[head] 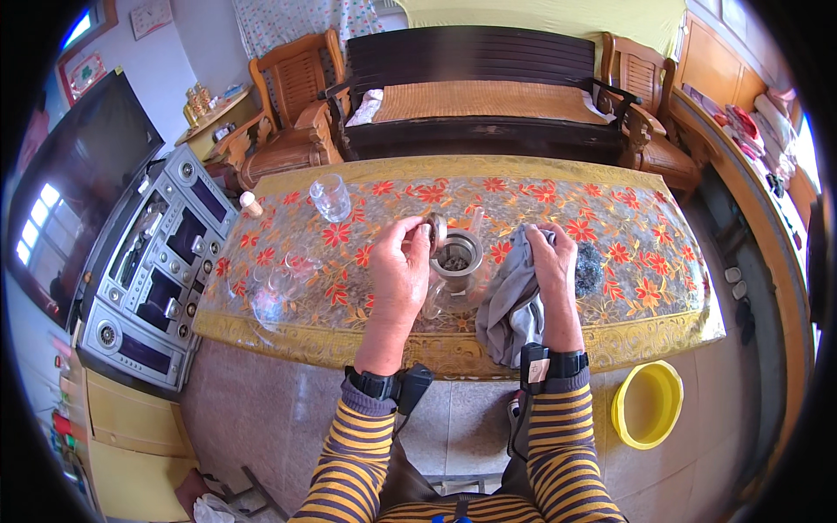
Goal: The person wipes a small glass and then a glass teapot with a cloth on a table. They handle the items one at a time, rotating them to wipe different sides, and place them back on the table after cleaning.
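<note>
Before me on the floral tablecloth (405,189) stands a glass teapot (446,295) with a metal strainer (458,256) set in its mouth; dark bits like tea leaves lie inside the strainer. My left hand (400,268) holds a round metal lid (437,234) on edge at the strainer's left rim. In my right hand (554,261) is a bunched grey cloth (513,301) that hangs down beside the teapot to the table edge. A dark metal-looking scouring pad (588,269) lies just right of my right hand.
A clear glass (331,198) and a small capped container (251,204) stand at the back left. Several clear glass pieces (288,278) lie at the left. A yellow basin (647,405) is on the floor at right. A dark wooden bench (471,59) stands beyond the table.
</note>
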A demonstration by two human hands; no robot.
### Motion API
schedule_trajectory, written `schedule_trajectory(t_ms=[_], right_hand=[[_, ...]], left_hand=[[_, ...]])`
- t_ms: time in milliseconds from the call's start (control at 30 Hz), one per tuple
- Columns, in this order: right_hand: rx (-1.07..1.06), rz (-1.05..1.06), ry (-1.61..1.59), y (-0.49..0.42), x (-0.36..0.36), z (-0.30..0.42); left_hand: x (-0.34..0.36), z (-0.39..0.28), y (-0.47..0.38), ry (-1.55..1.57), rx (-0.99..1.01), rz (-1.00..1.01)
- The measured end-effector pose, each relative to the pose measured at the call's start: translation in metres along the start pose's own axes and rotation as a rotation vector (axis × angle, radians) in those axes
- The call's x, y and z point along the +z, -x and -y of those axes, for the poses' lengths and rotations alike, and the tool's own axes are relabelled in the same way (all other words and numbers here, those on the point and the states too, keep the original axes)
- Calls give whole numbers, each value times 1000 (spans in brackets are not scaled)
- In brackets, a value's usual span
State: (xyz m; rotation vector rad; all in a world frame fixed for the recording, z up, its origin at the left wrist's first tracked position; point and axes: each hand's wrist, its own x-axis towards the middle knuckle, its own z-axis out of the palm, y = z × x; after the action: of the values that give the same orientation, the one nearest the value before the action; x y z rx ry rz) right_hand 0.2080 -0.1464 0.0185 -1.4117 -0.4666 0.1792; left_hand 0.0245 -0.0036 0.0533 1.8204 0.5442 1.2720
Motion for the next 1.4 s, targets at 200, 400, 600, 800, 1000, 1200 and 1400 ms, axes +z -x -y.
schedule_trajectory(t_ms=[200, 400, 600, 800, 1000, 1200, 1400], right_hand=[[6, 103, 35, 8, 8, 0], [-8, 106, 34, 6, 4, 0], [2, 128, 24, 7, 3, 6], [1, 140, 34, 10, 4, 7], [26, 184, 18, 9, 4, 5], [-6, 249, -119, 27, 16, 33], [-473, 363, 178, 45, 20, 65]], left_hand=[[12, -7, 7, -290, 270, 120], [19, -11, 9, -459, 379, 155], [21, -17, 10, -674, 453, 158], [27, -17, 9, -631, 369, 193], [24, -10, 13, -620, 407, 172], [16, 8, 5, -102, -1, 321], [-31, 15, -7, 324, -181, 618]])
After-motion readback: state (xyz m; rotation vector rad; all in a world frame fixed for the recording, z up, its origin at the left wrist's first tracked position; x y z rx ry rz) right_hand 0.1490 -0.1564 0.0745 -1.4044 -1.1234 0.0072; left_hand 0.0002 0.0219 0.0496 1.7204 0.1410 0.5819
